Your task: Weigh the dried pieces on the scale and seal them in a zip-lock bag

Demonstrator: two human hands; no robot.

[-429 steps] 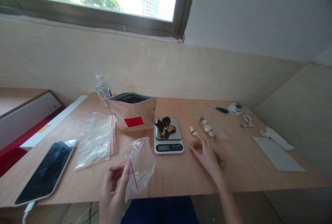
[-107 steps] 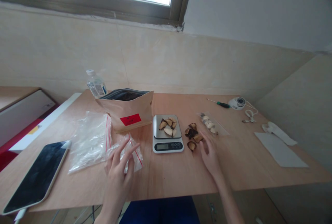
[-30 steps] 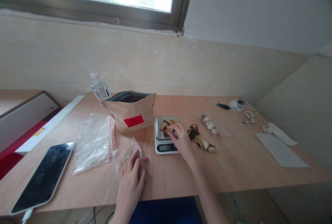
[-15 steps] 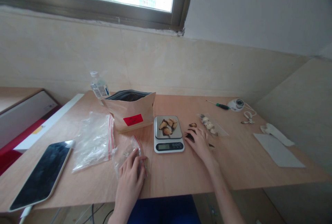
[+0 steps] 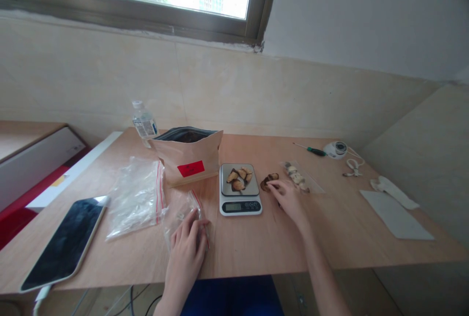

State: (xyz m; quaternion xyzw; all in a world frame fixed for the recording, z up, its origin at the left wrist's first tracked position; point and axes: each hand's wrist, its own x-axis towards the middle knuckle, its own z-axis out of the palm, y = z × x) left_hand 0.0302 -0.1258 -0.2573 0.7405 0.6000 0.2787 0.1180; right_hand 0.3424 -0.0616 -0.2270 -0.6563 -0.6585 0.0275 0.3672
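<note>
My right hand (image 5: pixel 287 196) has its thumb and fingertips pinched at a small pile of dried mushroom-like slices (image 5: pixel 270 178), tan with dark rims. Its fingers partly cover the pile. Just left of it stands a white kitchen scale (image 5: pixel 241 211), with several similar slices (image 5: pixel 238 185) on its metal plate. My left hand (image 5: pixel 188 242) is closed over the red-striped edge of a small clear zip bag (image 5: pixel 179 212) lying on the table. Behind the scale's left side, a brown paper pouch (image 5: pixel 186 157) with a red label stands with its mouth open.
A larger clear zip bag (image 5: pixel 135 196) and a tablet (image 5: pixel 66 242) lie left. Behind the pouch is a water bottle (image 5: pixel 144 123). Rightward are a clear packet of pale pieces (image 5: pixel 296 175), a screwdriver (image 5: pixel 315 151), a white camera (image 5: pixel 335 149) and a white card (image 5: pixel 395 214).
My right hand has shifted slightly right and its fingers have drawn into a pinch, uncovering more of the slices. The left hand stays on the small bag. The view has moved slightly.
</note>
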